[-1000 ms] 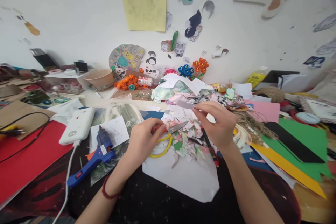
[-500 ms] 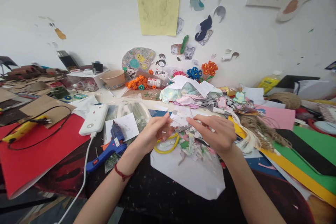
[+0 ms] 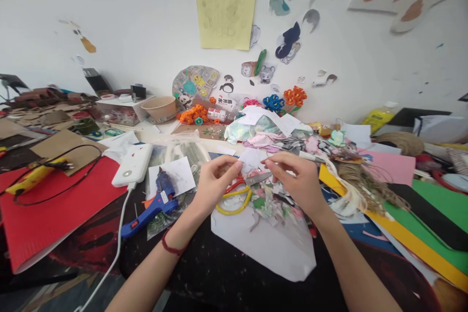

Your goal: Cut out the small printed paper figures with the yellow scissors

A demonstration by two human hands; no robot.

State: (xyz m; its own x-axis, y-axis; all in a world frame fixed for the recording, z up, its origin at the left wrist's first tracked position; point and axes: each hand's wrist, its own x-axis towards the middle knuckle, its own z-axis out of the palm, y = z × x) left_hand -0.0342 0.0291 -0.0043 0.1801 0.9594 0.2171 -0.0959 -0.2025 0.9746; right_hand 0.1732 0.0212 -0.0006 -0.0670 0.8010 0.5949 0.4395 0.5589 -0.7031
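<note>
My left hand [image 3: 219,180] pinches thumb to forefinger at the edge of a small white piece of paper [image 3: 252,158]. Across from it, my right hand [image 3: 296,178] has thumb and forefinger drawn together near the paper's other side; what sits between those tips is too small to make out. Below both hands lie scissors [image 3: 236,204] with yellow and red handles, their metal blades pointing right. Coloured paper scraps [image 3: 268,204] are heaped around the blades on a white sheet [image 3: 263,243].
Left of my hands are a blue glue gun [image 3: 157,207], a white power bank [image 3: 133,165] with a cable, and red card [image 3: 66,209]. A cloth pile [image 3: 256,129] and fibre-craft flowers [image 3: 193,114] stand behind. Twine [image 3: 358,180] and a black tablet-like slab [image 3: 431,214] lie right.
The hands have drawn apart slightly and their fingers have curled in more. The scissors and scraps beneath now show more fully. The view has shifted slightly to the left.
</note>
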